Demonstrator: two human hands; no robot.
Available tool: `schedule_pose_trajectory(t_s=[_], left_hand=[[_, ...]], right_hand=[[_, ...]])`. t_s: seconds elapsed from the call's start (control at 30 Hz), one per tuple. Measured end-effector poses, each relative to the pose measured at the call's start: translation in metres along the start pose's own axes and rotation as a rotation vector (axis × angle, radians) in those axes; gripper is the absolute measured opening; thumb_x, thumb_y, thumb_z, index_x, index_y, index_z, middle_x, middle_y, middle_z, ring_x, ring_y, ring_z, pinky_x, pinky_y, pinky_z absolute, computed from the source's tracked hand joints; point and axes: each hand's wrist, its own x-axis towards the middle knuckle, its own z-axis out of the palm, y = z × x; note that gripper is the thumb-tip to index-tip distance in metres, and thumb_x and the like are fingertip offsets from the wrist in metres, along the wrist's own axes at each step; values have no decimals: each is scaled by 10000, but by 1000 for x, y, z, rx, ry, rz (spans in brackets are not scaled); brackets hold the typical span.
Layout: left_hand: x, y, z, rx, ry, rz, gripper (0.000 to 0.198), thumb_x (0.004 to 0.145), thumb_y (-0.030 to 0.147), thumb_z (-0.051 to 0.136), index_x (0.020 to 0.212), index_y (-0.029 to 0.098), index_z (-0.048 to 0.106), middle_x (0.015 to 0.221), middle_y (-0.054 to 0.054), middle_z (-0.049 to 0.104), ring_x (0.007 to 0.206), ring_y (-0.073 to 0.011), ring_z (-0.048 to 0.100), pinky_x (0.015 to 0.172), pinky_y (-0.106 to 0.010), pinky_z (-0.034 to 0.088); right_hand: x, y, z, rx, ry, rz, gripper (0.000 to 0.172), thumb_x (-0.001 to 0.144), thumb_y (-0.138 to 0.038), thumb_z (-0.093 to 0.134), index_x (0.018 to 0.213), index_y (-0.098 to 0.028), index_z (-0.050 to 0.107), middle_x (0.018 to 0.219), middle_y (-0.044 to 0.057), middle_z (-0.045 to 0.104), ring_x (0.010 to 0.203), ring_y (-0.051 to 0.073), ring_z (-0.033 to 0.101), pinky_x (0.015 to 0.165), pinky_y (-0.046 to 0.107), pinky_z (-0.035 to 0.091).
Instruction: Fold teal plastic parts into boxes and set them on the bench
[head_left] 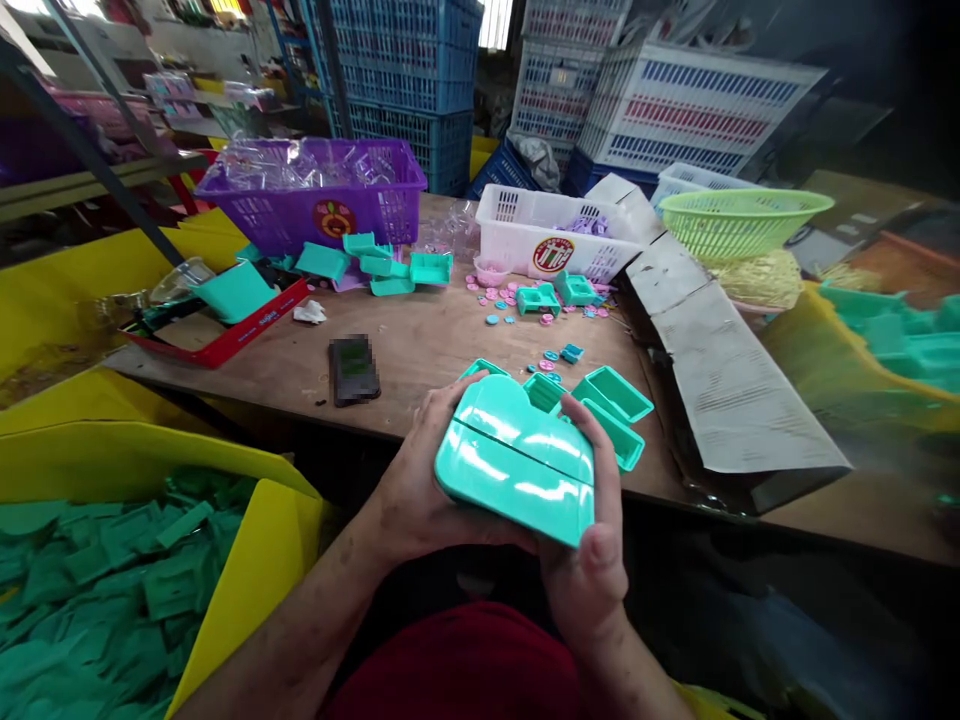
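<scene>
Between my two hands I hold a glossy turquoise plastic casing (517,460) with a rounded hump on top and a straight seam across it. My left hand (427,480) wraps its left side, with the lower fingers hidden beneath. On the right side my right hand (592,540) grips it, one finger reaching up along the edge. Just beyond the casing, small open turquoise trays (613,395) lie at the table's near edge. Little pink and blue discs and a small blue piece (572,353) are scattered behind them.
On the wooden table (420,350) lie a phone (354,370) and a red box (217,335). A purple basket (315,205) and a white basket (555,235) stand behind. Yellow bins with turquoise parts (105,570) flank me; a cardboard strip (727,370) edges the right.
</scene>
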Motion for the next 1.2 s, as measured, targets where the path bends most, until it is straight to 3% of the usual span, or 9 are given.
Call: schedule_pose_trajectory(t_s=[0.1, 0.17, 0.3, 0.47, 0.63, 0.83, 0.97, 1.07, 1.2], left_hand=[[-2, 6, 19, 46, 29, 105, 1397, 740, 685, 1143, 1860, 338, 384, 1770, -214, 604, 1621, -508, 647, 1382, -726, 565], [2, 14, 23, 79, -6, 171, 1204, 849, 680, 1058, 1797, 265, 444, 1654, -213, 681, 1536, -472, 721, 1308, -650, 645], [11, 23, 21, 169, 31, 181, 1088, 740, 886, 1051, 1512, 214, 682, 1349, -149, 853, 1245, -391, 886, 1148, -501, 748], [14, 21, 27, 170, 110, 194, 1114, 711, 938, 1024, 1471, 180, 728, 1261, -138, 922, 1112, -347, 941, 1078, -415, 773], [12, 24, 34, 195, 139, 202, 1079, 735, 981, 975, 1433, 191, 749, 1217, -133, 931, 1044, -347, 946, 1000, -417, 787], [10, 25, 38, 178, 184, 268, 1048, 688, 941, 1039, 1381, 213, 742, 1176, -100, 926, 992, -332, 939, 944, -400, 787], [12, 27, 39, 166, 107, 175, 1186, 692, 968, 1014, 1538, 196, 704, 1355, -173, 909, 1171, -403, 931, 1057, -493, 786], [8, 32, 42, 168, 17, 135, 1323, 730, 904, 1045, 1748, 207, 566, 1572, -219, 830, 1373, -434, 874, 1167, -532, 759], [1, 34, 50, 115, 74, 263, 1063, 825, 686, 1105, 1683, 275, 629, 1532, -136, 865, 1345, -360, 893, 1242, -451, 720]], right_hand=[[5, -4, 3, -25, 151, -57, 831, 979, -820, 797, 1602, -275, 723, 1354, 105, 789, 1065, 314, 771, 863, 433, 656], [15, -8, 0, -63, 198, -84, 770, 978, -833, 738, 1431, -215, 816, 1152, 102, 818, 939, 299, 753, 775, 409, 629], [30, -12, -7, -108, 214, -85, 776, 936, -882, 699, 1231, -181, 858, 943, 100, 817, 812, 299, 736, 689, 385, 580], [33, -10, -10, -136, 235, -70, 794, 928, -911, 647, 1180, -183, 840, 849, 79, 753, 736, 279, 671, 631, 366, 513], [29, -13, -12, -83, 240, 8, 749, 977, -893, 621, 1197, -208, 829, 926, 95, 754, 828, 313, 697, 727, 426, 558], [26, -25, -12, -143, 241, -58, 673, 1002, -849, 629, 1171, -235, 847, 993, 106, 756, 871, 321, 664, 768, 446, 516], [32, -26, -18, -118, 256, -45, 697, 1021, -855, 579, 1176, -231, 846, 989, 104, 758, 879, 333, 678, 787, 449, 516], [40, -22, -27, 94, 254, 121, 764, 1019, -901, 504, 1204, -229, 818, 1059, 122, 794, 962, 387, 758, 895, 537, 605], [43, -16, -36, 205, 310, 226, 891, 965, -989, 466, 1278, -222, 795, 1180, 163, 817, 1135, 454, 789, 1088, 677, 618]])
